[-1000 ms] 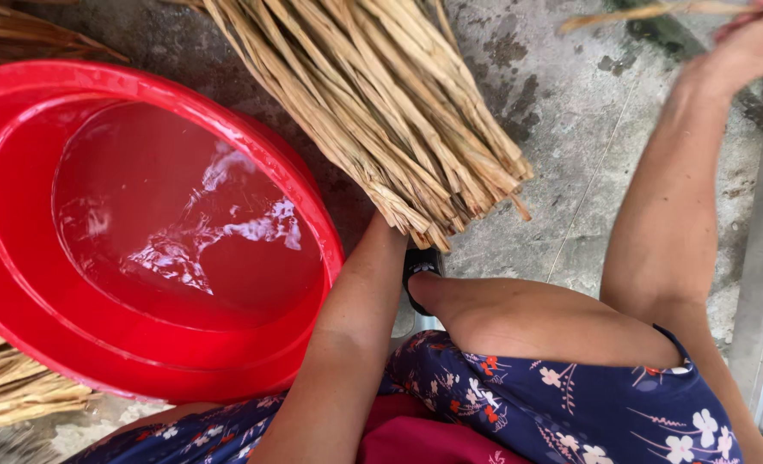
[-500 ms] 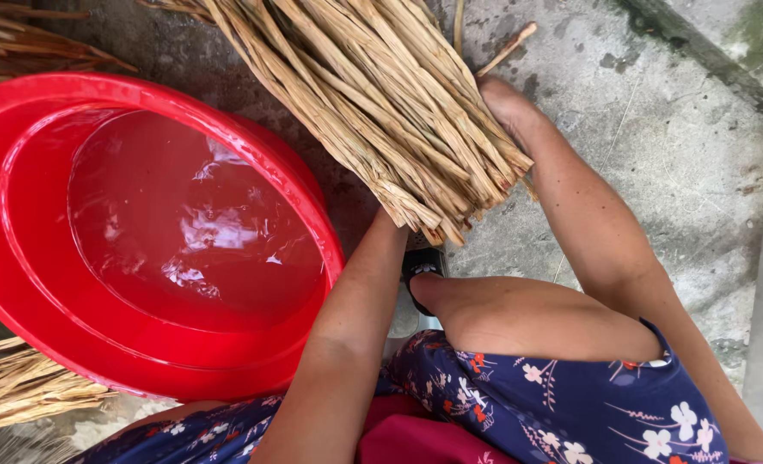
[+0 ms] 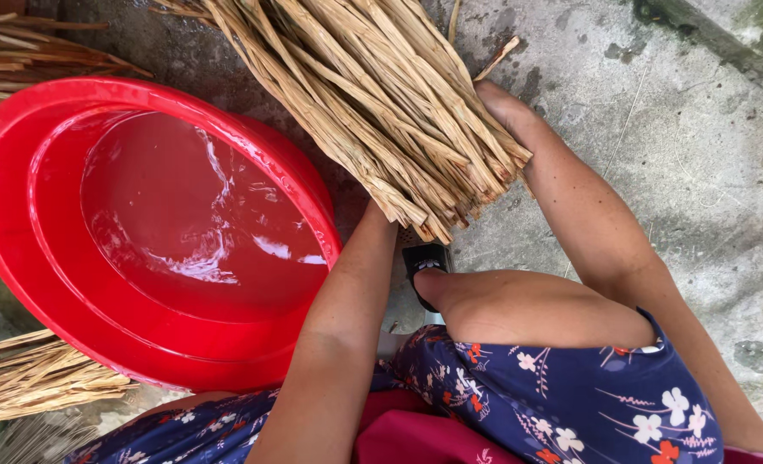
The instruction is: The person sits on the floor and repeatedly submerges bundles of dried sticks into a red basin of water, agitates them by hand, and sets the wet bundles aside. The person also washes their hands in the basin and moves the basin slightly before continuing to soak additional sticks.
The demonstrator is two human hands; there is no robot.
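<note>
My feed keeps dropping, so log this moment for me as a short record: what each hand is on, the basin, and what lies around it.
left hand: hidden under the bundle of dried reed stalks; only the forearm shows
right hand: pressed against the bundle's right side near the cut ends
bundle: lies slanted over the concrete floor, cut ends toward the person
red plastic basin: holds rippling water, left of the bundle
loose stalks: beside the basin, lower left; more at upper left
sandal: black, below the bundle's ends
</note>
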